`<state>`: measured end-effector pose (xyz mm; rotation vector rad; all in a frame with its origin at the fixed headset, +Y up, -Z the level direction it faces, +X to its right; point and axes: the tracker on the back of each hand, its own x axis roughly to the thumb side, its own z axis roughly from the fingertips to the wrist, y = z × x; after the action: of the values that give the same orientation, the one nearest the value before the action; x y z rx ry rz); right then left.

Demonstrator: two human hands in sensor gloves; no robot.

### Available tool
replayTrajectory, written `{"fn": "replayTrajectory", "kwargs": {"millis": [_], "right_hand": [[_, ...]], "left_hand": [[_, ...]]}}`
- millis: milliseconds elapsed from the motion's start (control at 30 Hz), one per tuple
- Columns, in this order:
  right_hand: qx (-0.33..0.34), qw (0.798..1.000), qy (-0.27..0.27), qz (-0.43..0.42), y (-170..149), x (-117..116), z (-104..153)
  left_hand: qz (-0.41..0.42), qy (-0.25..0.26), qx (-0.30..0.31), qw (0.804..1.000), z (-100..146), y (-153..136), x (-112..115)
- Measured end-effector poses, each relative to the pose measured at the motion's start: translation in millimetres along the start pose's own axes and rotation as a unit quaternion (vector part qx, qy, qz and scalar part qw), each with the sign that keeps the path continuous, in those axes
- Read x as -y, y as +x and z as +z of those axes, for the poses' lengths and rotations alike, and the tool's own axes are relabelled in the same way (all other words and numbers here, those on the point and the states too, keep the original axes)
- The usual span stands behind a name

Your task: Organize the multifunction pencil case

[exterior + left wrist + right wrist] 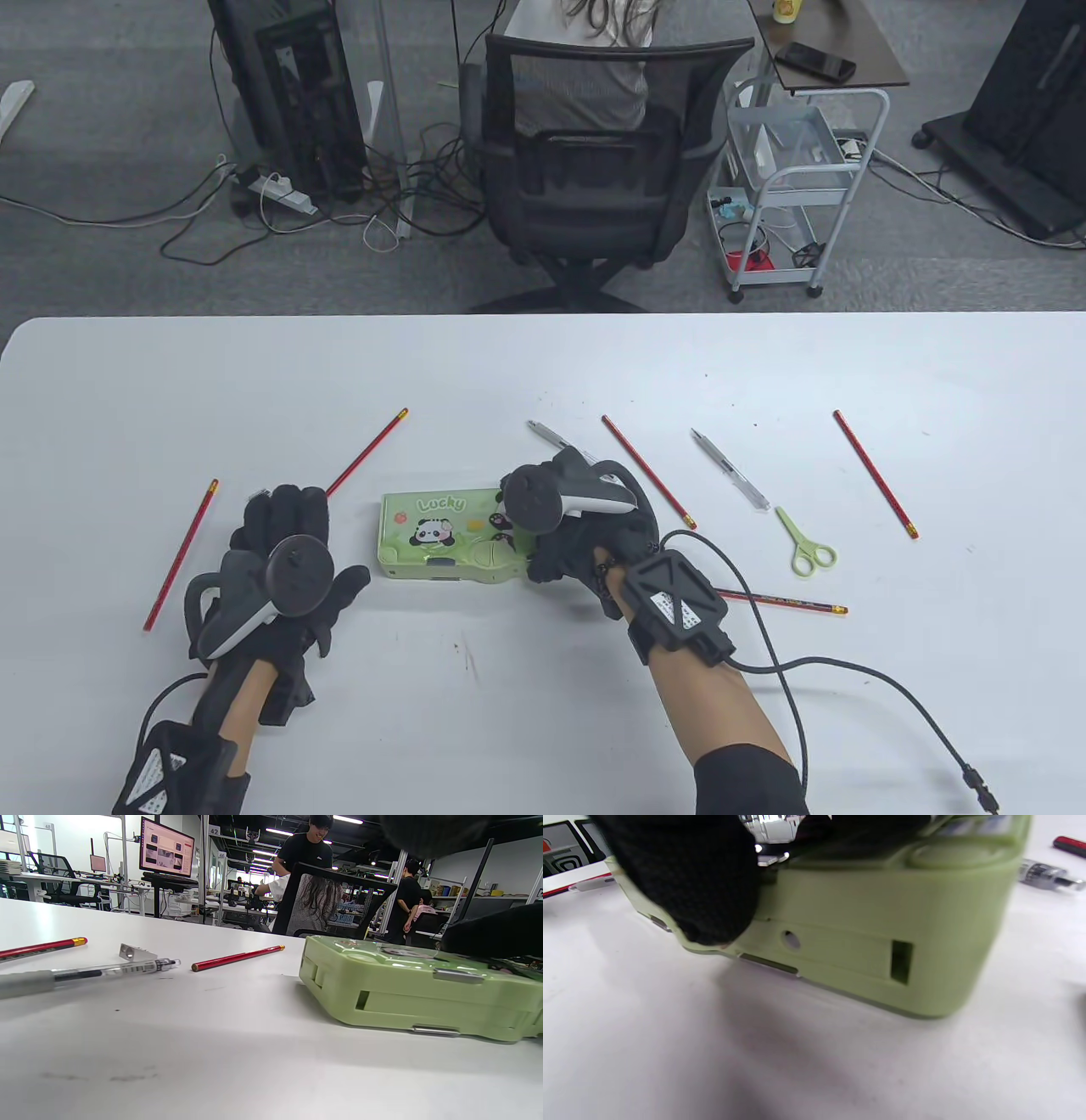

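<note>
White and matte, the counter (543, 722) fills the near half of the table view, with an office chair (594, 161) and a wire cart (789, 187) on grey carpet beyond it.

The pencil case (445, 535) lies flat at the centre of the counter, lid down, a pale green moulded plastic box with rounded corners, a panda print and the word "Lucky" on top. The wrist views show slots, small metal tabs and a round hole along its side walls, so it likely has pop-out compartments. It looks rigid, light and smooth, probably slippery on this surface; I would steady it by the long side walls rather than the glossy lid, and keep clear of the buttons until they are wanted.

The right hand (577, 526) sits on the case's three o'clock end, its grip closed around that end, a gloved fingertip (704, 899) pressing against the side wall. The left hand (288, 560) rests on the counter just off the nine o'clock end, fingers relaxed and spread, holding nothing.

Scattered around are red hexagonal pencils (369, 452) with gold ferrules, slim clear-barrelled pens (730, 469) at about one o'clock, and small green-handled scissors (806, 543) at three o'clock. A little metal sharpener (135, 953) lies beside a pen in the left wrist view. All are light and stiff; the pencils may roll.
</note>
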<state>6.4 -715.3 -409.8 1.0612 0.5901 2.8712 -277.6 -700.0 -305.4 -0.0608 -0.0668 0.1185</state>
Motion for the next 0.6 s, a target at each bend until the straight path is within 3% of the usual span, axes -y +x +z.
{"fn": "replayTrajectory", "kwargs": {"millis": [233,367,600], "right_hand": [[-0.085,0.996,0.016,0.038,-9.3,-0.4,25.8],[-0.115,0.993,-0.039,0.007,-20.9,-3.1,47.0],[-0.141,0.986,-0.092,0.015,-13.5,-21.9,47.5]], "left_hand": [[0.014,-0.007,0.014,1.0,0.6,5.4,5.2],[0.036,0.003,0.036,0.999,-0.6,12.5,6.5],[0.03,-0.002,0.09,0.996,-17.0,44.0,7.4]]}}
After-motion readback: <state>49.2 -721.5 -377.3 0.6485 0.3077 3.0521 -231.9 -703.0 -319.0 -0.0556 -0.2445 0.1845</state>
